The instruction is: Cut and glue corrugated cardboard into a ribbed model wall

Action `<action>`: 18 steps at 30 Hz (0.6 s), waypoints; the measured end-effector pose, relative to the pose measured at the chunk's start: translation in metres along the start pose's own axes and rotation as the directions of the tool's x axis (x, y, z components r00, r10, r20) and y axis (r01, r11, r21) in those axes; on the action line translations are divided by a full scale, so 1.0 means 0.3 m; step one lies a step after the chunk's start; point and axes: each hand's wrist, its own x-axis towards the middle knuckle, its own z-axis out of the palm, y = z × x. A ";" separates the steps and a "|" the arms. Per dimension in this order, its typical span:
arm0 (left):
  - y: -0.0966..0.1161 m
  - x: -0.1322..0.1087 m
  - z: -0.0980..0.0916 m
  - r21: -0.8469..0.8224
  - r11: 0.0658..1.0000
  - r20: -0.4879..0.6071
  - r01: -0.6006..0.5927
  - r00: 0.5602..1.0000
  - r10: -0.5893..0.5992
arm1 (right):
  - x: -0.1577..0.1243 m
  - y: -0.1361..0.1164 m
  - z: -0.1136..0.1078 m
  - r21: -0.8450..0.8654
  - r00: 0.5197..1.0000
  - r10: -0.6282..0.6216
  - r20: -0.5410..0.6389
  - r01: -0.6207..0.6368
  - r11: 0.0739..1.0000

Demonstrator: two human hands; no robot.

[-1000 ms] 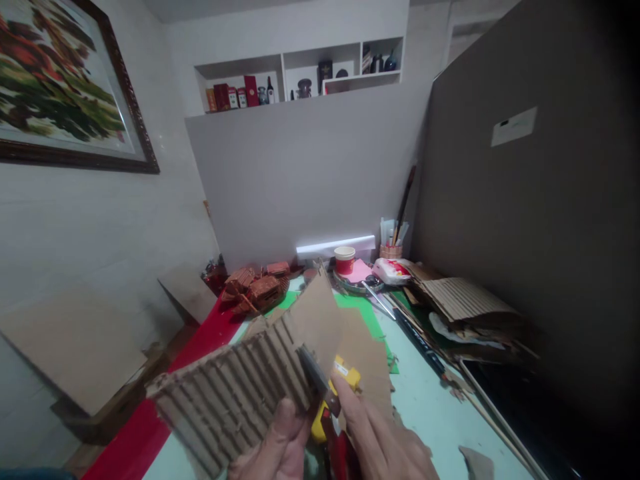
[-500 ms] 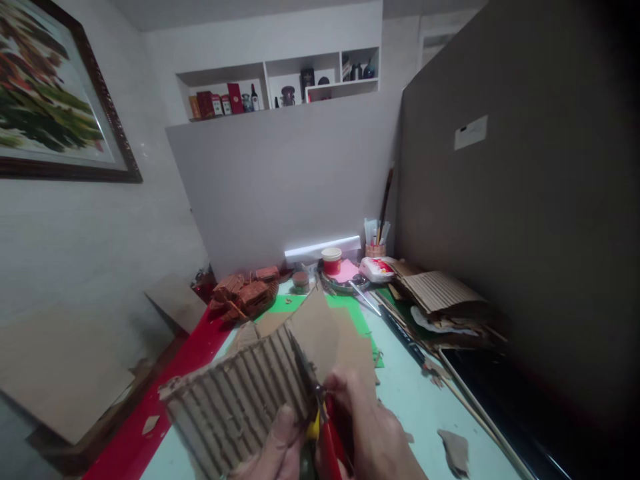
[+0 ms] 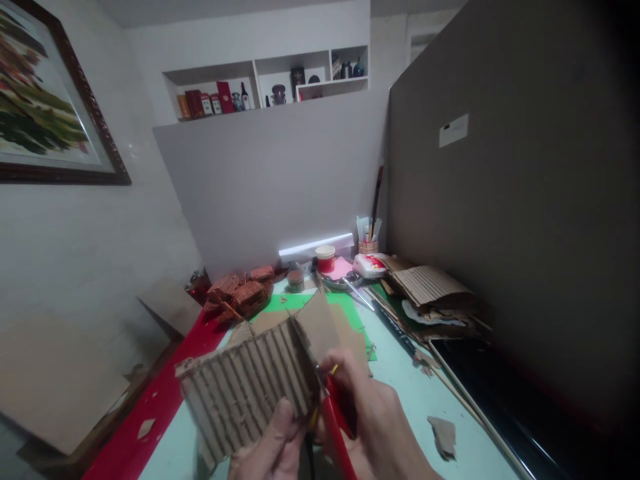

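Between my hands is a piece of corrugated cardboard (image 3: 245,393) with its ridged side facing me. My left hand (image 3: 275,440) grips its lower edge, thumb pressed on the ridges. My right hand (image 3: 370,413) is wrapped around red-handled scissors (image 3: 336,427), whose dark blades lie along the right part of the cardboard. A smooth brown flap (image 3: 320,327) of cardboard stands up just beyond the blades. Part of the handles and the lower blade are hidden by my fingers and the cardboard.
Brown cardboard and a green sheet (image 3: 357,323) lie on the pale table. Reddish-brown model pieces (image 3: 240,297) sit at back left. A red-and-white cup (image 3: 325,260), a marker (image 3: 393,327), stacked cardboard (image 3: 435,287) and a dark flat panel (image 3: 500,393) occupy the right and back. A scrap (image 3: 443,437) lies near my right hand.
The view has shifted slightly. The cardboard has tilted and moved a little to the right against the table, and the scissors have moved with it, their blades looking closer together.
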 end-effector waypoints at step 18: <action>0.011 -0.014 0.076 -0.205 0.967 0.365 0.152 0.928 -0.068 | 0.096 0.014 -0.075 0.751 0.854 0.499 0.148 -0.425 0.505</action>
